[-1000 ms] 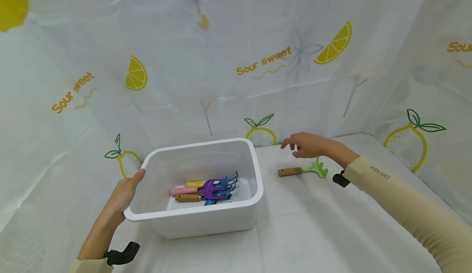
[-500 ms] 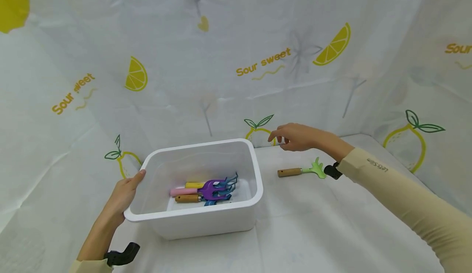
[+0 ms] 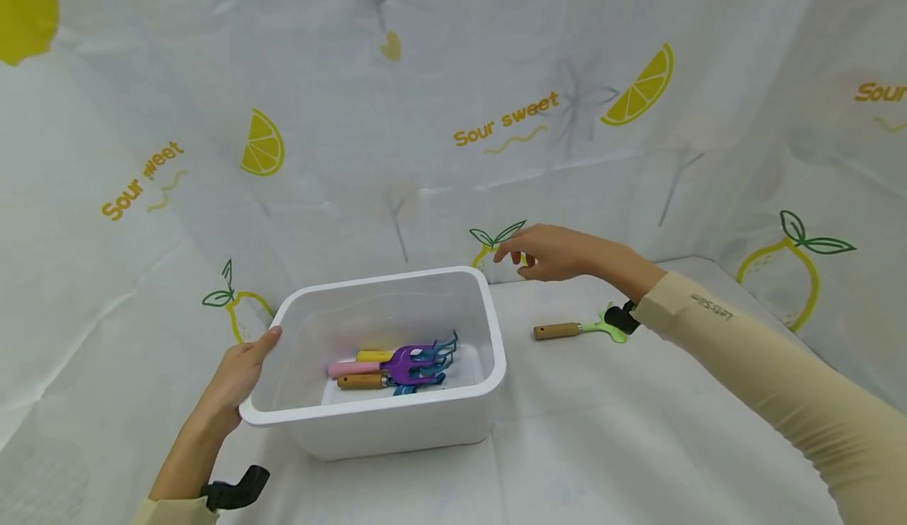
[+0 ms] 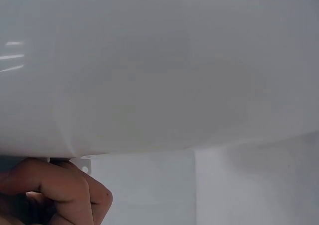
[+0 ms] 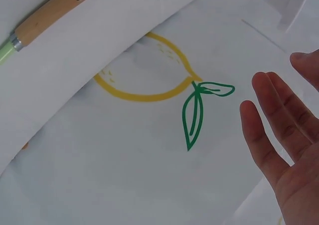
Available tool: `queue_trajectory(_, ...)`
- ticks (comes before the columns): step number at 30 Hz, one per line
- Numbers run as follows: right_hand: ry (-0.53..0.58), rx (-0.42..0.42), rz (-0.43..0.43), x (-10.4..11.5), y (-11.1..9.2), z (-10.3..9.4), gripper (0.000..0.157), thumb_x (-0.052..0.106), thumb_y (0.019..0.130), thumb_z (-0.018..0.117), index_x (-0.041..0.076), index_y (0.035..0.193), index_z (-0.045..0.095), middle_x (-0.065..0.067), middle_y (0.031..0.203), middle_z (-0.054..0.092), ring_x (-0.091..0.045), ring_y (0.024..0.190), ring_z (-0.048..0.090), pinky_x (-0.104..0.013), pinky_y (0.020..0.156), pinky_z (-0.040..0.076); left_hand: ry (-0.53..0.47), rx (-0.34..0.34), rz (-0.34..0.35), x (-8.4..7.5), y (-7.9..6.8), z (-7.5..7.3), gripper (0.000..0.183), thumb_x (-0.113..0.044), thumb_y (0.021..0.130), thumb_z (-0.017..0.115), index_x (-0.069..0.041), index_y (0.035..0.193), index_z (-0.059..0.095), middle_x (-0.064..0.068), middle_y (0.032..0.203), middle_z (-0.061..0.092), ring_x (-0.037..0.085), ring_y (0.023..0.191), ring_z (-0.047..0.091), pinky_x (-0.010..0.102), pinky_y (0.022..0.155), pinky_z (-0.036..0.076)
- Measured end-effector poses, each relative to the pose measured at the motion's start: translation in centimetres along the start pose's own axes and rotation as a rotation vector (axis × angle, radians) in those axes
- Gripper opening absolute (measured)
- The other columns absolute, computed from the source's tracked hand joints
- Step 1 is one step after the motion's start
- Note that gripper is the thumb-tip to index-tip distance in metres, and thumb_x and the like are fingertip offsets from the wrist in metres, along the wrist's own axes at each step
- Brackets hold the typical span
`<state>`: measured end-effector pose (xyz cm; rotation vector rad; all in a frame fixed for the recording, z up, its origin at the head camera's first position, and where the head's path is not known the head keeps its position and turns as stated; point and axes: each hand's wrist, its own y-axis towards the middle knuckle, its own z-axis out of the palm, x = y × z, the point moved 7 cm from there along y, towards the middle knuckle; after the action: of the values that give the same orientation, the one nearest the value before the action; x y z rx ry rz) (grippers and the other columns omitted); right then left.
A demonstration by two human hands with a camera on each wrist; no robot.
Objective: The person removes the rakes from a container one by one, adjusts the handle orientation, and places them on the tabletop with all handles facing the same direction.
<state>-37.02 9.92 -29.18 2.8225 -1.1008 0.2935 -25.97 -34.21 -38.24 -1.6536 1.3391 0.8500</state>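
Note:
A white plastic bin point(image 3: 397, 430) stands on the left part of the table. My left hand point(image 3: 237, 371) grips its left rim, thumb on top; in the left wrist view the fingers point(image 4: 70, 187) curl below the bin wall point(image 4: 159, 75). Inside lie a purple hand fork point(image 3: 409, 366) with a pink handle, a yellow handle point(image 3: 372, 356), a wooden handle point(image 3: 361, 382) and blue tines, overlapping. Holding nothing, my right hand point(image 3: 553, 253) hovers beyond the bin's right rim, fingers relaxed. A green hand rake with a wooden handle point(image 3: 556, 331) lies right of the bin, its head partly hidden by my wrist camera.
White cloth with lemon prints point(image 3: 404, 155) hangs behind and at both sides. A white cover point(image 3: 602, 446) lies over the table. Black cameras sit on both wrists, the left one point(image 3: 237, 489) near the table's front.
My right hand has moved left and slightly up, from above the green rake toward the bin's back right corner. My left hand, the bin and the tools have stayed in place.

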Motion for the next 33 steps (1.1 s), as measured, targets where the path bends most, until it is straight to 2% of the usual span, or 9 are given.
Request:
queue_trajectory(6, -0.007, -0.015, -0.028, 1.5, 0.5, -1.0, 0.035, 0.008, 0.097, 0.060, 0.019, 0.129, 0.068, -0.004, 0.110, 0.069, -0.016, 0.092, 0.068, -0.036, 0.083, 0.058, 0.002, 0.000, 0.009, 0.0, -0.1, 0.0, 0.085, -0.064, 0.105, 0.039, 0.009, 0.149, 0.043, 0.019, 0.124, 0.072, 0.021, 0.094, 0.077, 0.041, 0.074, 0.065)
queue_trajectory(16, -0.019, -0.026, -0.094, 4.2, 1.5, -2.2, 0.033, 0.012, 0.098, 0.063, 0.021, 0.130, 0.068, -0.002, 0.112, 0.070, -0.016, 0.093, 0.068, -0.037, 0.088, 0.059, -0.014, 0.002, 0.010, 0.0, -0.2, 0.1, 0.084, -0.064, 0.105, 0.039, 0.007, 0.148, 0.046, 0.015, 0.120, 0.074, 0.023, 0.093, 0.078, 0.043, 0.075, 0.065)
queue_trajectory(22, -0.025, -0.017, -0.121, 5.6, 2.2, -2.4, 0.033, 0.017, 0.100, 0.064, 0.021, 0.132, 0.067, -0.003, 0.114, 0.070, -0.017, 0.095, 0.068, -0.037, 0.089, 0.059, -0.019, -0.002, 0.005, 0.0, -0.1, 0.2, 0.084, -0.065, 0.105, 0.039, 0.006, 0.150, 0.045, 0.017, 0.123, 0.073, 0.024, 0.094, 0.078, 0.044, 0.076, 0.065)
queue_trajectory(29, -0.051, 0.005, -0.124, 7.3, 3.4, -2.4, 0.034, 0.020, 0.100, 0.064, 0.024, 0.134, 0.065, -0.003, 0.116, 0.069, -0.017, 0.097, 0.068, -0.038, 0.089, 0.057, -0.027, 0.002, 0.005, 0.2, 0.0, 0.2, 0.085, -0.065, 0.105, 0.040, 0.008, 0.149, 0.045, 0.009, 0.114, 0.077, 0.020, 0.091, 0.077, 0.041, 0.073, 0.065)
queue_trajectory(33, -0.052, 0.022, -0.136, 8.4, 4.3, -2.2, 0.035, 0.021, 0.100, 0.064, 0.025, 0.134, 0.065, -0.001, 0.115, 0.068, -0.016, 0.096, 0.067, -0.036, 0.089, 0.057, -0.025, 0.002, 0.005, 0.1, 0.0, 0.2, 0.084, -0.065, 0.105, 0.040, 0.007, 0.149, 0.045, 0.010, 0.115, 0.076, 0.021, 0.091, 0.078, 0.042, 0.074, 0.065)
